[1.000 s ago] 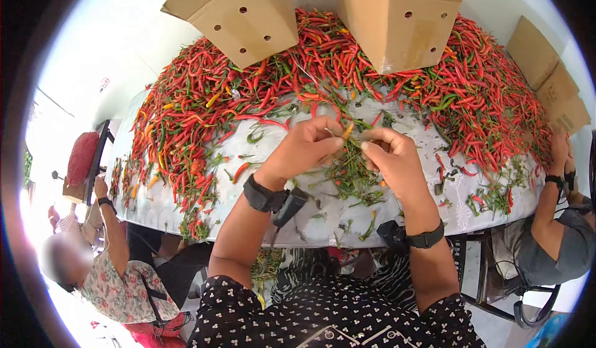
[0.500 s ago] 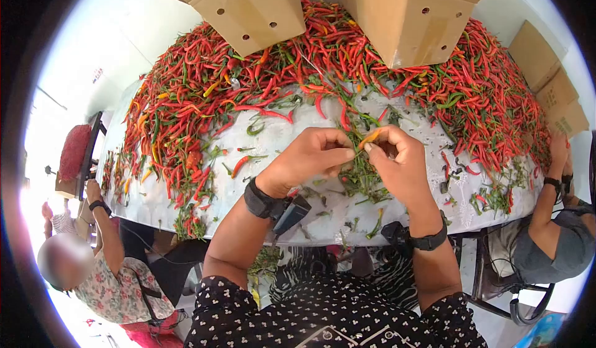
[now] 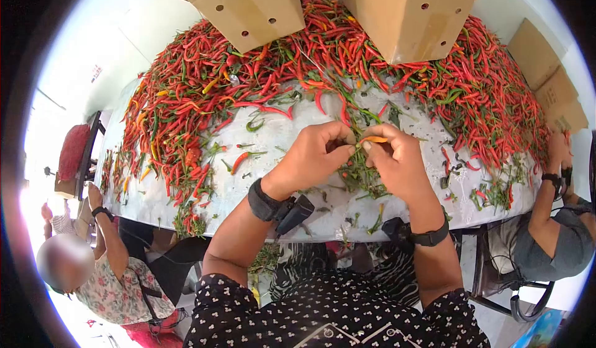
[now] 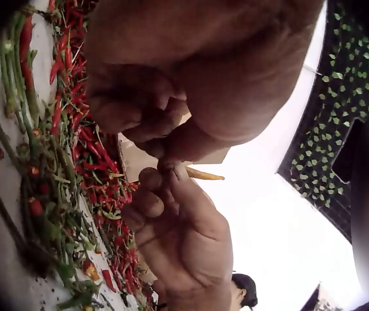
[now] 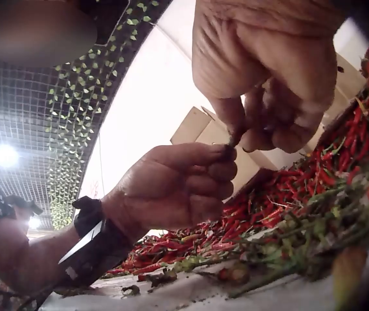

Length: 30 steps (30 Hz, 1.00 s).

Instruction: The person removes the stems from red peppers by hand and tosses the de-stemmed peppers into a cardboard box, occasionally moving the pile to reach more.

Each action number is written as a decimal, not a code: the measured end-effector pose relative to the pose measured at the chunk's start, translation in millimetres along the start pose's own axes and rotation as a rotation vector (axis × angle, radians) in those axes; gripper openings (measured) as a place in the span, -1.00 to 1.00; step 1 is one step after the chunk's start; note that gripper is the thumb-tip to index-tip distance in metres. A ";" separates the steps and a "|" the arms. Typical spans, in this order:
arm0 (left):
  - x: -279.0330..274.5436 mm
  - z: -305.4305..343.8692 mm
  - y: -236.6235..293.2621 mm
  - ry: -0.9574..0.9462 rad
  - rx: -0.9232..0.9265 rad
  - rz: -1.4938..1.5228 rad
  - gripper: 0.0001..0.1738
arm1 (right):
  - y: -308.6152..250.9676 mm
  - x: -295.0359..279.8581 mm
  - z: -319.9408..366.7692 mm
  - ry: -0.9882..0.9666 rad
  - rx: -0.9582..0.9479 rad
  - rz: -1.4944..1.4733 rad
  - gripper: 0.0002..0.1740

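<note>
An orange chili pepper (image 3: 375,139) lies between the thumb and fingers of my right hand (image 3: 400,165), which pinches it. My left hand (image 3: 313,159) pinches at its stem end, thumb against curled fingers. In both wrist views the fingertips of the two hands meet. The pepper's slim orange tip (image 4: 205,174) sticks out past the fingers in the left wrist view, and its other end is hidden. Below the hands, a small heap of green stems (image 3: 363,177) lies on the pale tablecloth (image 3: 279,168).
A large pile of red chili peppers (image 3: 186,100) curves round the table's far side. Two cardboard boxes (image 3: 248,13) stand on it. A loose red pepper (image 3: 239,162) lies left of my hands. One person (image 3: 124,280) sits at left, another (image 3: 549,242) at right.
The orange pepper has passed from my left fingers toward my right fingers, which now hold it. Both hands have drawn together until the fingertips meet. The head view has shifted slightly.
</note>
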State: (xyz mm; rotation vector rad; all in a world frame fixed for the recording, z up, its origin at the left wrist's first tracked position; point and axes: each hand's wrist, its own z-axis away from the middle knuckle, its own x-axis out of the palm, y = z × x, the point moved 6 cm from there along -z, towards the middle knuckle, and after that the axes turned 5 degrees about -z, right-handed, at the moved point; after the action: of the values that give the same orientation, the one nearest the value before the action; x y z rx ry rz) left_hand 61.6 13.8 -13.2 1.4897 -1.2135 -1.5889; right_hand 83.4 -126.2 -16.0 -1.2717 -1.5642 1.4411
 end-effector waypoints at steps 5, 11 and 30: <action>0.5 0.4 3.2 0.009 0.011 0.041 -0.89 | 3.0 3.6 0.6 -0.099 0.061 -0.140 -0.85; 0.4 1.1 2.1 -0.146 0.038 0.172 -0.87 | 5.5 10.2 3.9 -0.260 0.256 -0.587 -0.85; -49.1 6.8 -24.4 -0.117 0.033 -1.048 -0.81 | 16.9 -2.7 -1.5 -0.180 0.326 -0.777 -0.87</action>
State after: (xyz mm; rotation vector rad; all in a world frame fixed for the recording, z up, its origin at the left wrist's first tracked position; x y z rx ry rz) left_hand 66.0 68.8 -17.0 2.2608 -0.4672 -2.3078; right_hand 89.3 -129.5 -31.8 -0.2789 -1.5925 1.2270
